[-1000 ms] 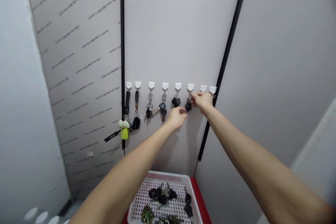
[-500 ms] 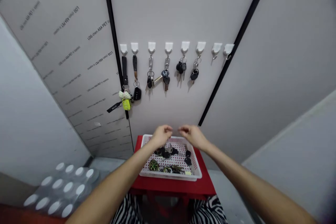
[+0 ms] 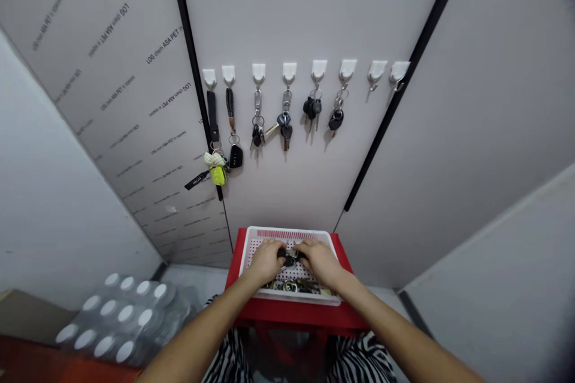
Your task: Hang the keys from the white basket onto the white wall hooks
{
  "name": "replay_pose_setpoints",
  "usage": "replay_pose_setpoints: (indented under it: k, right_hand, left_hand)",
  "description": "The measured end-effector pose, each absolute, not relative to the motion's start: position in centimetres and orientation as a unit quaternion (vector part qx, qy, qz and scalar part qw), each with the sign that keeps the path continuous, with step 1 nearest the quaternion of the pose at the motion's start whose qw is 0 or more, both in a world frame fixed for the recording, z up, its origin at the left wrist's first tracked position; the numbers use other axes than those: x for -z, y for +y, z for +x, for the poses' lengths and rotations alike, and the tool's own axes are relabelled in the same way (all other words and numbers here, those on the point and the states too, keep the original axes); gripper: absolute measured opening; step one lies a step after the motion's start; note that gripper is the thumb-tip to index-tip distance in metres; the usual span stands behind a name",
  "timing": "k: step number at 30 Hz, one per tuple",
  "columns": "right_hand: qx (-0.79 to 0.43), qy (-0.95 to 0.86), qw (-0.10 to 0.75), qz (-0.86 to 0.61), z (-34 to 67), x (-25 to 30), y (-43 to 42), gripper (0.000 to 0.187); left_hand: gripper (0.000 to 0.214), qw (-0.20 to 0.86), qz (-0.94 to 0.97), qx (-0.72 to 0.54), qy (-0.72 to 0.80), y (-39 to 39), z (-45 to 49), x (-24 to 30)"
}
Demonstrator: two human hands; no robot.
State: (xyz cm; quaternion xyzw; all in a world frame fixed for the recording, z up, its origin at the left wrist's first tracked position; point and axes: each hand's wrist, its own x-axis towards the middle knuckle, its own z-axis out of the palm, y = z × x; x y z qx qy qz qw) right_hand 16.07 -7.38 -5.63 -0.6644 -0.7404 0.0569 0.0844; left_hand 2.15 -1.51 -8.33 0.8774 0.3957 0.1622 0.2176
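Both my hands are down inside a white perforated plastic basket. My left hand has its thumb and fingers closed on a black-headed key at the left of a small bunch of keys. From the other side, my right hand pinches at the same bunch, its fingertips on a dark key head. More keys and a round keyring lie near the basket's front wall. My hands partly hide the basket floor and some of its contents.
The basket stands on a red stool between my knees. Above it, white hooks line the wall, most bearing keys, including a yellow key fob. Wrapped bottles with white caps stand on the floor at left.
Both hands have come down from above the basket's back edge into it and closed on the keys. The camera view has shifted slightly.
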Motion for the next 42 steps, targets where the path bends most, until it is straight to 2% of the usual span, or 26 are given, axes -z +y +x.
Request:
replay_pose_setpoints:
  k: [4, 8, 12, 15, 21, 27, 36, 42]
  right_hand:
    - [-0.039, -0.743, 0.067, -0.665, 15.6, 6.1, -7.1, 0.024]
    - [-0.028, -0.767, 0.084, -0.635, 15.6, 6.3, -7.2, 0.026]
    - [-0.041, -0.764, 0.110, -0.634, 15.6, 6.2, -7.2, 0.019]
    - [-0.069, -0.743, 0.165, -0.645, 15.9, 5.8, -7.1, 0.014]
    - [-0.168, -0.661, 0.332, -0.651, 16.3, 4.7, -7.0, 0.012]
    - [-0.251, -0.575, 0.413, -0.661, 15.7, 4.5, -6.8, 0.011]
    - [-0.305, -0.544, 0.450, -0.639, 15.3, 3.9, -6.6, 0.008]
    - [-0.318, -0.568, 0.437, -0.620, 15.6, 4.0, -6.8, 0.009]
  left_hand:
    - [0.025, 0.215, 0.865, -0.175, 0.418, -1.3, 1.9, 8.5]
    - [0.025, 0.232, 0.842, -0.191, 0.447, -1.2, 1.8, 8.4]
    - [0.024, 0.255, 0.825, -0.219, 0.453, -1.0, 1.8, 8.5]
    - [0.023, 0.271, 0.813, -0.242, 0.456, -0.9, 1.6, 8.5]
    - [0.017, 0.298, 0.812, -0.299, 0.404, -1.5, 2.0, 7.3]
    - [0.025, 0.315, 0.831, -0.278, 0.364, -2.6, 3.1, 6.7]
    - [0.036, 0.325, 0.814, -0.338, 0.344, -2.7, 3.3, 6.2]
    - [0.026, 0.343, 0.789, -0.368, 0.353, -2.3, 3.4, 6.4]
